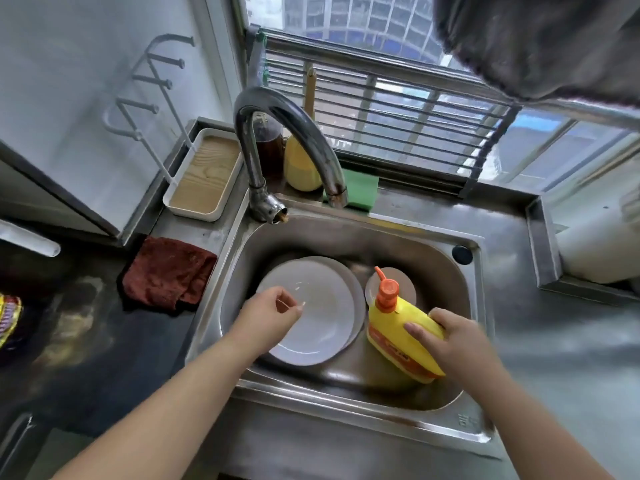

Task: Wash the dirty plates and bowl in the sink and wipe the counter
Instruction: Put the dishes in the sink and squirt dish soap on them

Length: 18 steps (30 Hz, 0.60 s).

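Over the sink (478, 341), right hand (460, 337) grips yellow bottle (391, 327), label unreadable; left hand (266, 317) loosely curled

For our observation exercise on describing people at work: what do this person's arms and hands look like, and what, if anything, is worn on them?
Both forearms are bare, with no sleeves in view. The left hand and right hand wear no gloves, and no rings, watch or bracelets can be seen. Nails look short and unpainted.
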### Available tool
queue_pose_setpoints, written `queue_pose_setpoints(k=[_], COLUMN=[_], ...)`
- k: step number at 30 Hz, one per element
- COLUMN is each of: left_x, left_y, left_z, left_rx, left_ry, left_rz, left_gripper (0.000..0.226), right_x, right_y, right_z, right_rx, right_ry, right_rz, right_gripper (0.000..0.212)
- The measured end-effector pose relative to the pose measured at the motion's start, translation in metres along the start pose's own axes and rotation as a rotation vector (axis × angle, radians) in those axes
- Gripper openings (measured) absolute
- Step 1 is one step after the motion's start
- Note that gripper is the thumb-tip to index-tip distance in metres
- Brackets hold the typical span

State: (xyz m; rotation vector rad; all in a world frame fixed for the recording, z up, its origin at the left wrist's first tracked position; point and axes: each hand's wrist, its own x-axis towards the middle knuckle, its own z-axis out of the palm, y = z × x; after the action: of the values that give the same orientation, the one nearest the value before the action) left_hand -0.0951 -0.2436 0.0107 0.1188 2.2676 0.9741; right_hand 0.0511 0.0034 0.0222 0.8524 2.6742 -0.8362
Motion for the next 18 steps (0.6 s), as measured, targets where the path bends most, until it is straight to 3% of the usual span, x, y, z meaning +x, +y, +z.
queue_pose_setpoints(k=[7,15,18], left_x=[-0.006,-0.018,-0.018], left_y=[0.009,0.046,0.059], left_z=[-0.017,-0.01,-0.011], left_rx=[0.055,0.175,0.227], left_ry=[-0.038,-0.124,-0.136], left_rz=[0.071,0.28,0.345], left_gripper=[0.006,0.006,0.005], right_x=[-0.021,-0.038,-0.037], right_y=[-0.008,-0.023,-0.027], right_z=[-0.028,-0.06,-0.08], right_rx=[0.171,0.135,0.164], right_ry=[0.18,0.31,0.326], right_rz=[-0.056,-0.033,-0.031], right_gripper=[0.051,0.053,0.043])
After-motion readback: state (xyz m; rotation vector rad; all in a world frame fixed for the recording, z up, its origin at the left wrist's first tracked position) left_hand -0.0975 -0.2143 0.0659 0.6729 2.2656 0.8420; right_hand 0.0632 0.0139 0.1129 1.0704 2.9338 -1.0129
